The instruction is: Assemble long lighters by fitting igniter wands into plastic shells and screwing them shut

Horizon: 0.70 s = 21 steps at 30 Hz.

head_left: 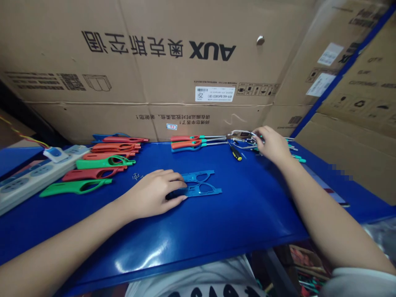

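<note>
Two halves of a blue lighter casing [206, 189] lie side by side on the blue table, their hollow inner sides facing up. My left hand [161, 192] is closed around their left ends, thumb on the nearer half, and hides that part. At the back right, my right hand [272, 144] reaches into a pile of thin metal and wire parts [244, 139]. Its fingers are bent together at the pile's edge, and what they grip is too small to make out. A black and yellow screwdriver [235, 152] rests just left of that hand.
Red, orange and green casings [99, 163] lie in a row at left, beside a white power strip [43, 171]. Assembled lighters [188, 142] with metal stems lie at the back centre. Cardboard [148, 82] walls in the table's back, and a flat panel [328, 185] lies at right.
</note>
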### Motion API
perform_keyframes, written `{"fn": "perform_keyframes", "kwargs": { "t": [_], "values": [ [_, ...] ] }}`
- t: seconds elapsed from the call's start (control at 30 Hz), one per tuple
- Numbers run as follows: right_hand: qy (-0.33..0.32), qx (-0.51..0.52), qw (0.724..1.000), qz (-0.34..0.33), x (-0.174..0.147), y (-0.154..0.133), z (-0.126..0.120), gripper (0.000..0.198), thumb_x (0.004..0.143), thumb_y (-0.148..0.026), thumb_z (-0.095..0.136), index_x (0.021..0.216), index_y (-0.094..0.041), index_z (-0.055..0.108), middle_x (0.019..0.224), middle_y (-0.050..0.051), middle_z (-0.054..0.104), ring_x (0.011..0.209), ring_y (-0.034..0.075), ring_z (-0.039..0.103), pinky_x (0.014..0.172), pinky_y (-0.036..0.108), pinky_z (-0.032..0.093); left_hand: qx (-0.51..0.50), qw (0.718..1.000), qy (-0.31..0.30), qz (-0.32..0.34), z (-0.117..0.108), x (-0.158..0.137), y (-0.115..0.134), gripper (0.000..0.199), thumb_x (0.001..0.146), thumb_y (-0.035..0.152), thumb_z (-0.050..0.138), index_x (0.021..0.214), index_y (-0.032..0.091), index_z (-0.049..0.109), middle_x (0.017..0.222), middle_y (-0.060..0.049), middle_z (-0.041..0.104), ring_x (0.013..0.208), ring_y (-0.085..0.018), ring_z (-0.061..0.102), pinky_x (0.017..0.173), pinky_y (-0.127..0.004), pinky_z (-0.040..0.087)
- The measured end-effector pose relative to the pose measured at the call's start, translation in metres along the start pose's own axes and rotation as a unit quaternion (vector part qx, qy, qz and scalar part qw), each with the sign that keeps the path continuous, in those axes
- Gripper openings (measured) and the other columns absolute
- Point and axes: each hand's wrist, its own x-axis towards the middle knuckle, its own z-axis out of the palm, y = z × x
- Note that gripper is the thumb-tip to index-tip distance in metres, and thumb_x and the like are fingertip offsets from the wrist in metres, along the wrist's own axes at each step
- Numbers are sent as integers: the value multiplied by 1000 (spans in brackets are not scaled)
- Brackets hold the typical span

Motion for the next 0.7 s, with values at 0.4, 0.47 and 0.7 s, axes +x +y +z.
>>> {"fn": "perform_keyframes", "kwargs": {
  "t": [0.4, 0.47, 0.7],
  "values": [
    [69, 80, 981, 160, 1, 17, -10, 30, 97, -37, 42, 117, -23, 59, 92, 11, 71, 82, 28, 64, 66, 34, 41, -9, 1000, 23, 11, 0, 0, -1, 27, 98, 40, 55, 110, 24, 73, 110, -6, 71, 97, -24, 67, 87, -37, 51],
    [69, 114, 984, 122, 0, 5, -10, 27, 95, -38, 46, 112, -22, 60, 87, 9, 70, 79, 26, 64, 67, 33, 42, -10, 1000, 22, 8, -1, 1, 0, 25, 97, 39, 56, 110, 24, 73, 109, -6, 72, 96, -24, 68, 87, -37, 51],
    [24, 229, 970, -75, -12, -48, -5, 19, 96, -35, 51, 109, -21, 56, 87, 6, 67, 73, 20, 62, 68, 31, 47, 2, 1000, -8, -14, -13, -2, -3, 22, 94, 36, 60, 107, 23, 73, 109, -6, 72, 96, -25, 70, 87, -38, 52]
  ]
}}
